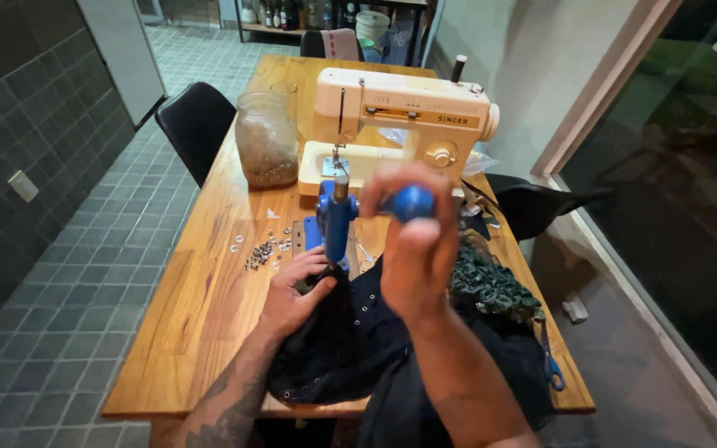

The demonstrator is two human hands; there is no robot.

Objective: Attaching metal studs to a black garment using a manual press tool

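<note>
Directly ahead: blue hand press (335, 220), upright. Right hand (412, 249) closed around its lever knob (412, 202); left hand (296, 290), fingers loosely spread, pins dark fabric (350, 340) at its base.

A home dining room turned sewing corner: a wooden dining table (209, 290) carries a cream sewing machine (400, 124), with black chairs (197, 120) beside the table, grey floor tiles (68, 332) around it, and bottle shelves (292, 15) beyond its far end.
</note>
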